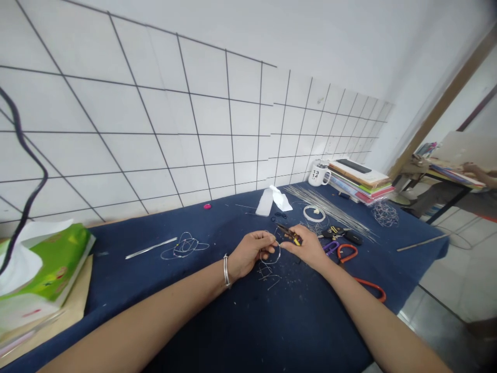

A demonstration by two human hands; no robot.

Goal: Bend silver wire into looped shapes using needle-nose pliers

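My left hand (250,252), with a silver bangle at the wrist, is closed with thumb and fingertips pinching a thin wire loop (279,256). The loop hangs in a rough ring below the fingers. Wrapped in my right hand (309,247) is a pair of pliers (288,232) with dark jaws and yellow-and-black handles. Its jaws point up and left, just above the pinched wire; whether they touch it I cannot tell. Beneath the hands, bent wire pieces (267,273) lie on the dark blue cloth (248,326).
Scissors with purple handles (331,247) and an orange-handled tool (347,252) lie right of my right hand. Behind are a wire spool (314,213), a bundle of straight wires (334,210), a white mug (319,174) and stacked books (363,181). Tangled wire (184,246) and a tissue pack (64,264) lie left.
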